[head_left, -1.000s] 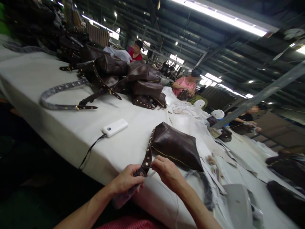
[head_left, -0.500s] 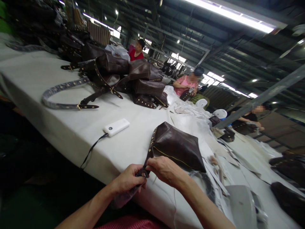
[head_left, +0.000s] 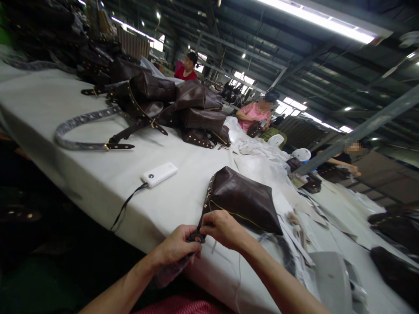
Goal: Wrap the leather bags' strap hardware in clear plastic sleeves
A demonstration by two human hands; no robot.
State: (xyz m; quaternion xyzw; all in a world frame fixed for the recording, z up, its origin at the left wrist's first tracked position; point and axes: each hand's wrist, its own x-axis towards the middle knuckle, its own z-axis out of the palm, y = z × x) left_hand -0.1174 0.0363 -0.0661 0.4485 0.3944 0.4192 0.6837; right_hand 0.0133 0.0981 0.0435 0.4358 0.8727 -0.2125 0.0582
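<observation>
A dark brown leather bag (head_left: 244, 196) with gold studs and a yellow-edged zip lies on the table in front of me. Its strap (head_left: 196, 236) runs down toward the table's near edge, partly wrapped in clear plastic. My left hand (head_left: 178, 246) is closed around this strap, thumb on top. Just above it, my right hand (head_left: 221, 229) pinches at the strap's upper part with bent fingers. What lies between those fingertips is too small to make out. A thin pale strip shows below the right hand.
A white power bank (head_left: 159, 174) with a black cable lies left of the bag. Beyond it are piled brown bags (head_left: 193, 100) and a plastic-wrapped strap (head_left: 78, 126). Plastic sheets and scraps (head_left: 258, 152) spread to the right, near a grey plastic object (head_left: 332, 279). Several people work farther off.
My right hand has risen slightly at the strap, its fingers still pinched. The left hand keeps its hold in nearly the same place. The bag has stayed put.
</observation>
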